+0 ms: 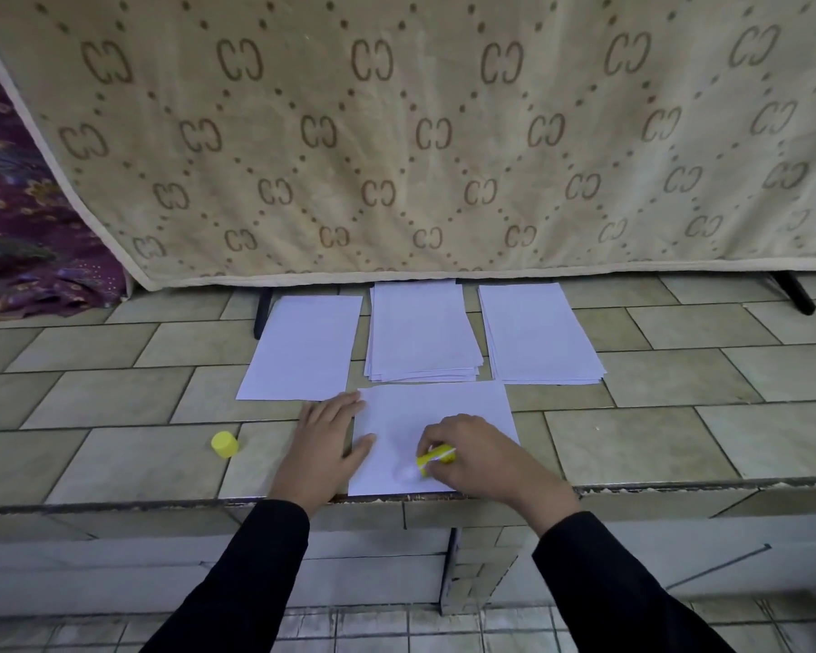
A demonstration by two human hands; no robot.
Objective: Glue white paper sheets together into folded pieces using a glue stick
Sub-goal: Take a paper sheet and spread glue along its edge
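A single white sheet lies flat at the front edge of the tiled ledge. My right hand grips a yellow glue stick, its tip down on the lower middle of that sheet. My left hand lies flat with straight fingers across the sheet's left edge, pressing it to the tiles. The glue stick's yellow cap stands by itself on the tiles to the left of my left hand.
Behind the sheet lie a single white sheet at left, a paper stack in the middle and another stack at right. A beige patterned blanket hangs behind them. The ledge's front edge drops to a lower tiled floor.
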